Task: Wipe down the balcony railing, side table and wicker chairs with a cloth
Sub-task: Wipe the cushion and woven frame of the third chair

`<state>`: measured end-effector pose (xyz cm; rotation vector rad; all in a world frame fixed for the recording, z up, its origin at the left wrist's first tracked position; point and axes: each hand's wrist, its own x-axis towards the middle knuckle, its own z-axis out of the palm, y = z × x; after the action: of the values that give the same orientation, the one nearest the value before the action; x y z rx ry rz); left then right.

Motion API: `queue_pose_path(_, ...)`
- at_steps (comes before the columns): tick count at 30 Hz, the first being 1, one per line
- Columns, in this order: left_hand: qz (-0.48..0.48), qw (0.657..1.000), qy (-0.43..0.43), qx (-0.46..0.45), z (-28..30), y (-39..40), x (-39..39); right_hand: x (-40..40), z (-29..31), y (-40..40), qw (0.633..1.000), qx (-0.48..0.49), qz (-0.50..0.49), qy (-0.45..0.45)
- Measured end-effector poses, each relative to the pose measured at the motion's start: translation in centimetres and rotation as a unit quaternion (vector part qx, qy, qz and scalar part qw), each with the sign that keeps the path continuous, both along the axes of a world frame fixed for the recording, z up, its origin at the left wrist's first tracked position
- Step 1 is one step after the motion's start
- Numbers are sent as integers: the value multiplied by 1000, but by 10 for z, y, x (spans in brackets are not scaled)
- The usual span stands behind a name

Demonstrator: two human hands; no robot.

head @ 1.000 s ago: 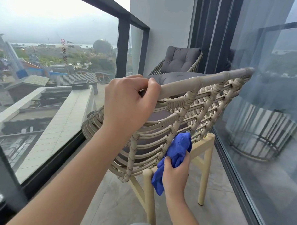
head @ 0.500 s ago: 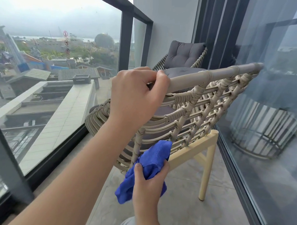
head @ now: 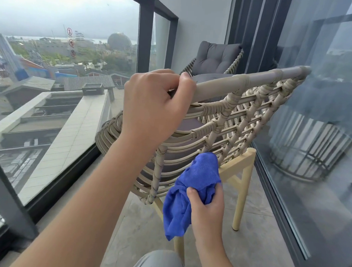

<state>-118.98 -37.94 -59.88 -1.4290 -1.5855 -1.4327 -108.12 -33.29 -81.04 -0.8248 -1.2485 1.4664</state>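
Note:
A beige wicker chair [head: 241, 117] with cream legs stands tilted in front of me, its back toward me. My left hand [head: 154, 106] grips the top rail of the chair's back. My right hand [head: 206, 206] holds a bunched blue cloth [head: 191, 189] and presses it against the lower weave of the back, near the seat frame. A second wicker chair [head: 215, 58] with dark grey cushions stands beyond, against the far wall. The dark railing [head: 145, 32] with glass panels runs along the left. No side table shows.
A glass door with a sheer curtain [head: 321, 118] lines the right side. The grey tiled floor [head: 257, 226] runs in a narrow strip between railing and door. My knee in grey trousers [head: 158, 261] shows at the bottom edge.
My right hand swept the cloth left along the lower weave, then back right and a little up. My left hand kept its grip on the top rail.

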Motion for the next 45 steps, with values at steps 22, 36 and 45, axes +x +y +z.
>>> queue_pose_path(22,78,914,-198,-346,48,-18,19,91,222,24,983,70,-168,33)
queue_pose_path(36,51,716,38,-695,94,9,17,80,450,29,996,-7,-70,-60)
queue_pose_path(45,32,654,29,-755,117,-52,-17,70,504,13,987,-56,-56,-136)
